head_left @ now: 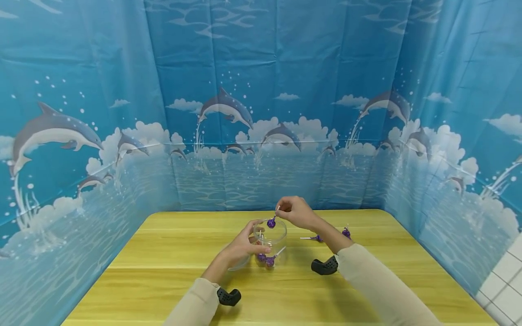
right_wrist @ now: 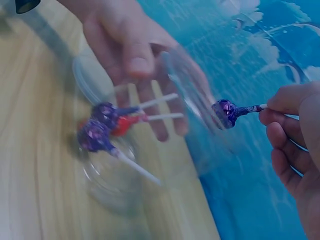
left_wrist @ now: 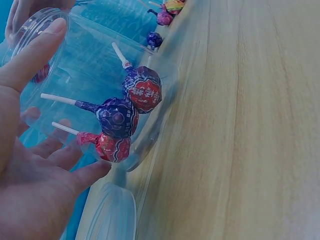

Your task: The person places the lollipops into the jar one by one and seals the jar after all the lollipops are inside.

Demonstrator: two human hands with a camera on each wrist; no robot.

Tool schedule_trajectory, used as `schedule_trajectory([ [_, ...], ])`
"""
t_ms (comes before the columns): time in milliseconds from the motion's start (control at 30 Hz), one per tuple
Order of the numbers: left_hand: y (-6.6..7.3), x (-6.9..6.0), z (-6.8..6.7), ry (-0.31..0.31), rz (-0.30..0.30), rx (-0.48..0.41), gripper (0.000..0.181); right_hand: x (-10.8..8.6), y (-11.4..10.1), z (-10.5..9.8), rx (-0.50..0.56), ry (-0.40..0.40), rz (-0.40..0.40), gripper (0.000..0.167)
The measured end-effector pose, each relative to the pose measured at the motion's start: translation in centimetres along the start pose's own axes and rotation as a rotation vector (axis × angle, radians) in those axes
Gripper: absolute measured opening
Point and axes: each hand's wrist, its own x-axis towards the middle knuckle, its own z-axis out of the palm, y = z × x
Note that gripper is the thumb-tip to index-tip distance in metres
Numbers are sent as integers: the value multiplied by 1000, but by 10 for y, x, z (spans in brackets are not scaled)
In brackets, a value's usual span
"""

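Observation:
A clear plastic jar (head_left: 279, 244) stands on the table with its open mouth up. My left hand (head_left: 240, 246) holds it from the left, thumb at the near side and fingers behind. Inside, at the bottom, lie two purple lollipops (left_wrist: 116, 118) and a red lollipop (left_wrist: 114, 148), sticks upward or slanted. My right hand (head_left: 297, 213) pinches another purple lollipop (right_wrist: 226, 114) by its white stick, its head hanging down at the jar's mouth. A clear round lid (left_wrist: 112, 215) lies beside the jar, partly hidden by the left hand in the head view.
To the right of the jar, a purple lollipop (head_left: 317, 238) lies on the wooden table (head_left: 163, 271), with another lollipop (head_left: 346, 232) beyond the right forearm. More wrapped lollipops (left_wrist: 164, 16) show in the left wrist view. A dolphin-print curtain (head_left: 253, 181) hangs behind the table.

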Motion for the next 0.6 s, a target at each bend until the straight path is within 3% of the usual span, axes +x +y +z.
schedule_trajectory([
  [333, 2, -2, -2, -4, -29, -7, 85, 13, -2, 32, -109, -43, -105, 4],
  [600, -1, -1, -4, -14, -7, -6, 83, 13, 3, 33, -153, -23, -130, 11],
])
